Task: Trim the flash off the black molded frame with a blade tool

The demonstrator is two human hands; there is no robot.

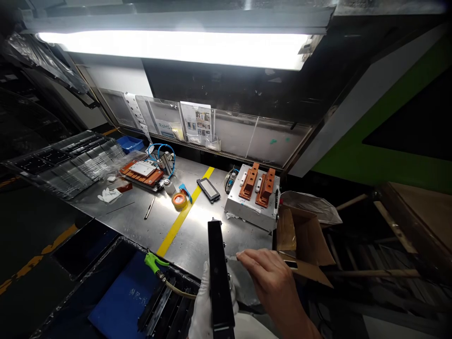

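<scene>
My left hand (202,301), in a white glove, is wrapped round a long black plastic housing (219,278). The housing is held on end, its far end over the metal bench, with small tabs along its right side. To the right of it is my bare right hand (270,275), fingers pressed together and pointing at the housing. Its thumb is mostly hidden, and whatever the fingertips pinch, if anything, is too small to make out. On the bench beyond lies a black frame with a pale panel (209,188).
A metal fixture with copper-coloured blocks (252,193) stands at right, beside an open cardboard box (303,230). Orange tape (179,200), a knife (149,207), and another fixture (141,172) are at left. A green air gun (152,262) hangs over a lined bin with black parts (165,301).
</scene>
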